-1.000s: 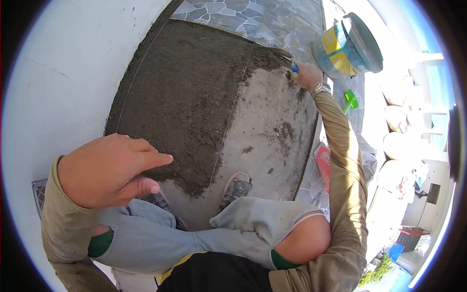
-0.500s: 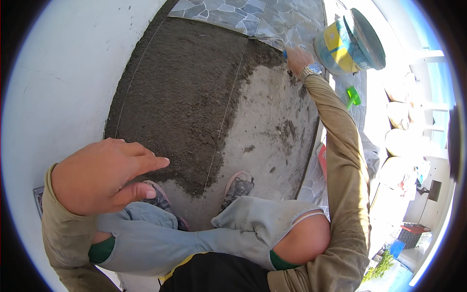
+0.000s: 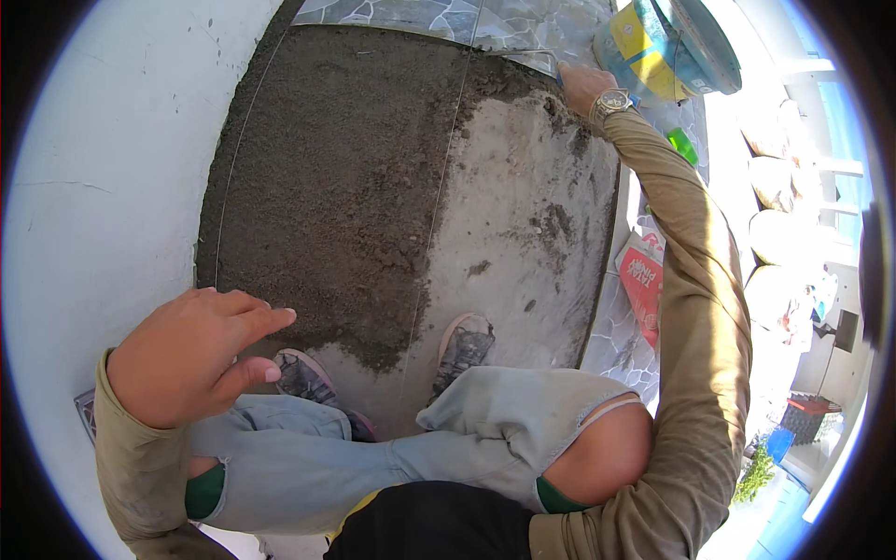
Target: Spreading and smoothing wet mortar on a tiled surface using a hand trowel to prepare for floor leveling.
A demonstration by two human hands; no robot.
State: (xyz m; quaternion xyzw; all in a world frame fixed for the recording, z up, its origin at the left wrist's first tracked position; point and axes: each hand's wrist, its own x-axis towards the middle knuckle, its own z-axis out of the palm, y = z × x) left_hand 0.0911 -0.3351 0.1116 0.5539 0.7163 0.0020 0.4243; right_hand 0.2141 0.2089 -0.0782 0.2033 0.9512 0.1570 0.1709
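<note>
My right hand reaches far forward, its fingers closed round the blue handle of a trowel. The trowel's thin metal part lies along the edge between the mortar bed and the laid tiles; its blade is hard to make out. Dark, damp mortar covers the left and middle of the floor, with bare grey concrete to its right. Over the near left end of the mortar hovers my left hand, empty, thumb and fingers apart. A thin string runs lengthwise over the mortar.
Stone-patterned tiles lie beyond the mortar. A blue and yellow bucket stands far right, near a green object. A red and white bag lies right of the concrete. A white wall rises at left. My shoes rest at the near edge.
The view has shifted, so the bucket and tiles sit higher and more of the red bag shows. My right hand stays at the tile edge with the trowel; my left stays raised.
</note>
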